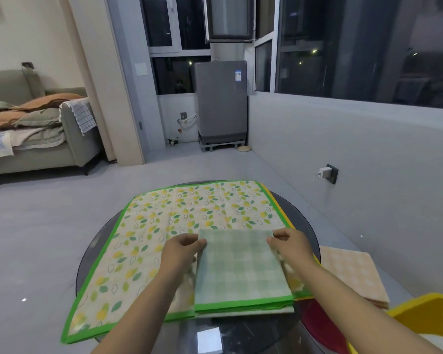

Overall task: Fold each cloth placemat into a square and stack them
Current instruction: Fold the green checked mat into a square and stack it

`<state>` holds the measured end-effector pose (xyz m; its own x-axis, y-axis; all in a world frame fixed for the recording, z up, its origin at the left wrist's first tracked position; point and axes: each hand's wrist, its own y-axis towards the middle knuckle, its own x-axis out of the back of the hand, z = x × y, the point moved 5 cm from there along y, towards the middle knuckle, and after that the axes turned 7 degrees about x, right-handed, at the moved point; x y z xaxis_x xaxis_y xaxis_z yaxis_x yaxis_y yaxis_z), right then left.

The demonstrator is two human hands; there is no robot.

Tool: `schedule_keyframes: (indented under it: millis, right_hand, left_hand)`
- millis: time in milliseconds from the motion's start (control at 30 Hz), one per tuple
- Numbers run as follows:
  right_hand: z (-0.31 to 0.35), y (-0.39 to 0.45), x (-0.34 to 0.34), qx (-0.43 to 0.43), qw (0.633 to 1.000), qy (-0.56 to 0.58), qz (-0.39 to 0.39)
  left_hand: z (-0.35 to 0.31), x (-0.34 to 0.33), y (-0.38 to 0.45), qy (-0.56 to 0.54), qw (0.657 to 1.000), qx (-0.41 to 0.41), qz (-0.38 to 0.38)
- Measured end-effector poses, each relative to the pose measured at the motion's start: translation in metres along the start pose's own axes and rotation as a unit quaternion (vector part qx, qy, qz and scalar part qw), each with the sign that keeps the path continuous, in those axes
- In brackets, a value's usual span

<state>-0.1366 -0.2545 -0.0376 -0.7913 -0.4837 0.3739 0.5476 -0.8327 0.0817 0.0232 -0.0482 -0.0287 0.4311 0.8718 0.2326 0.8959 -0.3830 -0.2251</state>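
— What carries everything?
— A round dark glass surface (302,215), glossy, with reflections near its front edge.
— And directly on it?
— A large unfolded cream cloth placemat with a leaf print and green border (164,226), spread flat over most of the top. A yellow-edged cloth (275,198) peeks from beneath its right side.
— Anything else?
— Yes: a folded green-checked placemat (241,272) rests on the leafy one.

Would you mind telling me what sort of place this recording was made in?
Most likely a home, an apartment living area opening onto a laundry nook: a sofa piled with bedding, a top-loading washing machine by dark windows, and a round glass table holding placemats.
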Motion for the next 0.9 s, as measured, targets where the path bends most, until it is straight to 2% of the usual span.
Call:
schedule_keyframes:
  millis: [233,500,733,900]
  right_hand:
    - [0.035,-0.012,0.043,0.006,0.995,0.095,0.014]
    - [0.065,-0.024,0.107,0.087,0.985,0.139,-0.057]
    - [0.056,-0.011,0.185,0.101,0.979,0.135,-0.118]
    - [0.019,0.002,0.244,0.08,0.981,0.108,-0.142]
  left_hand:
    - [-0.034,0.0,-0.032,-0.084,0.995,-0.009,0.044]
    - [-0.091,-0.037,-0.066,-0.152,0.98,-0.1,0.085]
    - [-0.129,-0.116,-0.079,-0.174,0.962,-0.133,0.16]
    - [-0.134,-0.191,-0.085,-0.172,0.956,-0.124,0.204]
